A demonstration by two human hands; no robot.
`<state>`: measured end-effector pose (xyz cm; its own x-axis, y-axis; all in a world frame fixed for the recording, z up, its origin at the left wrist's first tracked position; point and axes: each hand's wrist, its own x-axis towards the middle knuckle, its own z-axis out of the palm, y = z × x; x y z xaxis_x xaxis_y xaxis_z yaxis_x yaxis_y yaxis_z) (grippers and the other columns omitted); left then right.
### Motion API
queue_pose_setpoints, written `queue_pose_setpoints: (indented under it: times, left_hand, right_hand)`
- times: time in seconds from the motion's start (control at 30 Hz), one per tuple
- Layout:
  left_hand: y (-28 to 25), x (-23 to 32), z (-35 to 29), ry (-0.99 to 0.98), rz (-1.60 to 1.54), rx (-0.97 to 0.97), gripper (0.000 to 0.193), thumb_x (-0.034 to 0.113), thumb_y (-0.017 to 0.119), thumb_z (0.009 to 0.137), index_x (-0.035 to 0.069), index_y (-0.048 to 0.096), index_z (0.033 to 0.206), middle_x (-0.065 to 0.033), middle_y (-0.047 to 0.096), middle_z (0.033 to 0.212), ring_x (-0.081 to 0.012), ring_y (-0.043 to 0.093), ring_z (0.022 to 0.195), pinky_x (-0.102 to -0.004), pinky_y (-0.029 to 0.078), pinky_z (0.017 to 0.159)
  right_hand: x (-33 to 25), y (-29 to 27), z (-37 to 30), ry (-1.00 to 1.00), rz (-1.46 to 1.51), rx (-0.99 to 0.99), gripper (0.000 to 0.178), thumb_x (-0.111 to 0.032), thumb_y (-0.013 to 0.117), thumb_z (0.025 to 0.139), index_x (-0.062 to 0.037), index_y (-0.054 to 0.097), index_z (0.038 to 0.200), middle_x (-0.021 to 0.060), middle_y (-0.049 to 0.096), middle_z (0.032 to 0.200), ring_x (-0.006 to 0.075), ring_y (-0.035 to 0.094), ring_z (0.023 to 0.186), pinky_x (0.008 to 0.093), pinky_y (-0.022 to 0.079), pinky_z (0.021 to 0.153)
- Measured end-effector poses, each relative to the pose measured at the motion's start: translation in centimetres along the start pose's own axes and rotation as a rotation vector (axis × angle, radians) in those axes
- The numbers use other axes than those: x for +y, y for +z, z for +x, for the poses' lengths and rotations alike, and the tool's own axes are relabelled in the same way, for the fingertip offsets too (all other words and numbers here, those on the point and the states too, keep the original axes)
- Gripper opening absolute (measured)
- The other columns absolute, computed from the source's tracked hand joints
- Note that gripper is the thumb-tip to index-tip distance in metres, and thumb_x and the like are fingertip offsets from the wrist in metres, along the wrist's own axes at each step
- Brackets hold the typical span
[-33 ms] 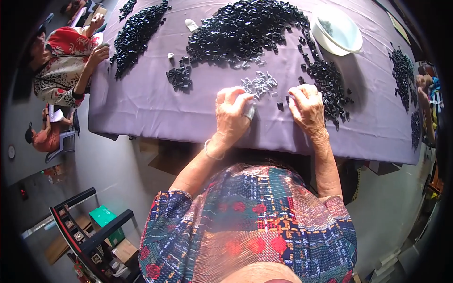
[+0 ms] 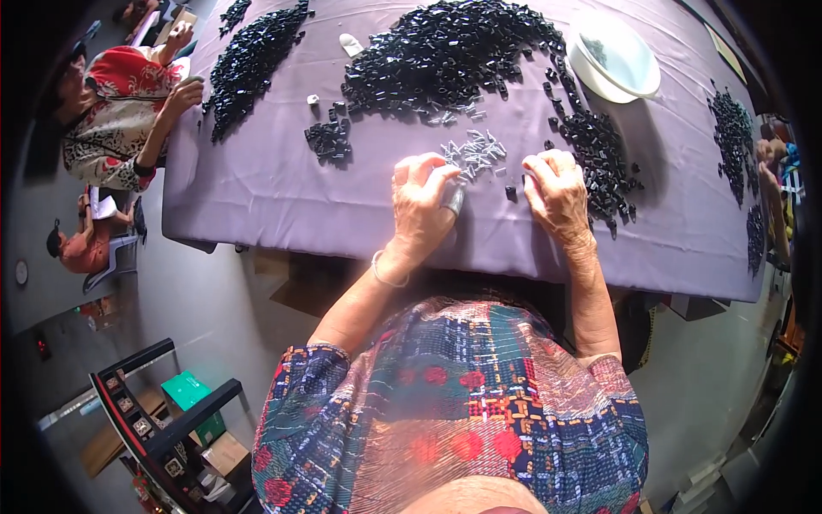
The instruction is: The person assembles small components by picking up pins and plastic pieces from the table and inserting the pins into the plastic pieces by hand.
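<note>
My left hand (image 2: 419, 201) is closed, thumb and fingertips pressed together at the near edge of a small heap of thin, greyish-clear pins (image 2: 476, 154). Whatever those fingertips hold is too small to make out. A silvery band (image 2: 455, 202) wraps one of its fingers. To the right, my right hand (image 2: 556, 190) pinches what looks like a small black piece, mostly hidden by the fingers. A loose black piece (image 2: 511, 194) lies on the cloth between the hands. Just beyond my right hand spreads a pile of small black pieces (image 2: 604, 158).
A large heap of black pieces (image 2: 445, 56) covers the far middle of the purple tablecloth (image 2: 257, 193). A white bowl (image 2: 616, 86) stands far right. A small black cluster (image 2: 328, 141) and a white cube (image 2: 313, 100) lie left. Another person (image 2: 120, 111) sits at the left edge.
</note>
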<state>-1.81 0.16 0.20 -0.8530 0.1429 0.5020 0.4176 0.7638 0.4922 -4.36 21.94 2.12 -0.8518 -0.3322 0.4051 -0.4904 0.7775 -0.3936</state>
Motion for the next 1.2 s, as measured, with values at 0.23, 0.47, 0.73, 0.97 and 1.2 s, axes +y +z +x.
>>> queue_pose_setpoints:
  times: [0.23,0.47,0.73,0.97,1.2]
  left_hand:
    - [1.7,0.7,1.9,0.031,0.040,0.011,0.033,0.010,0.071,0.067,0.009,0.063,0.099,-0.0131,0.056,0.106,-0.0327,0.049,0.101,-0.0421,0.039,0.088]
    - [0.3,0.8,1.0,0.033,0.022,0.005,0.030,0.013,0.072,0.066,0.011,0.063,0.095,-0.0103,0.058,0.105,-0.0306,0.051,0.102,-0.0426,0.039,0.089]
    - [1.7,0.5,1.2,0.003,0.040,0.093,0.021,0.011,0.070,0.068,0.011,0.065,0.088,-0.0067,0.056,0.097,-0.0279,0.051,0.096,-0.0395,0.042,0.083]
    - [2.1,0.1,1.6,0.035,-0.039,-0.027,0.012,0.007,0.066,0.072,0.007,0.059,0.081,-0.0086,0.057,0.086,-0.0281,0.054,0.081,-0.0367,0.047,0.073]
    - [1.9,0.8,2.1,0.121,-0.114,-0.023,0.012,0.007,0.066,0.073,0.010,0.061,0.084,-0.0066,0.060,0.083,-0.0266,0.057,0.080,-0.0366,0.047,0.073]
  right_hand:
    - [-0.9,3.0,3.4,-0.083,-0.019,-0.076,0.024,-0.008,0.065,0.072,-0.0089,0.061,0.096,0.0081,0.055,0.090,0.0269,0.054,0.085,0.0379,0.044,0.070]
    - [-0.8,2.4,2.3,-0.107,-0.051,-0.013,0.028,-0.004,0.066,0.070,-0.0076,0.061,0.097,0.0092,0.056,0.097,0.0289,0.054,0.093,0.0400,0.044,0.077]
    - [-1.1,3.0,3.7,-0.164,-0.076,-0.082,0.012,-0.008,0.058,0.076,-0.0106,0.060,0.087,0.0059,0.056,0.087,0.0271,0.056,0.082,0.0381,0.045,0.068]
    - [-0.5,2.0,2.7,-0.086,0.141,-0.014,0.018,0.005,0.057,0.076,-0.0045,0.059,0.092,0.0120,0.055,0.081,0.0310,0.059,0.071,0.0394,0.049,0.062]
    - [-0.9,1.7,2.8,-0.042,0.208,-0.111,0.019,0.000,0.060,0.074,-0.0052,0.059,0.093,0.0126,0.056,0.086,0.0321,0.058,0.079,0.0396,0.049,0.068]
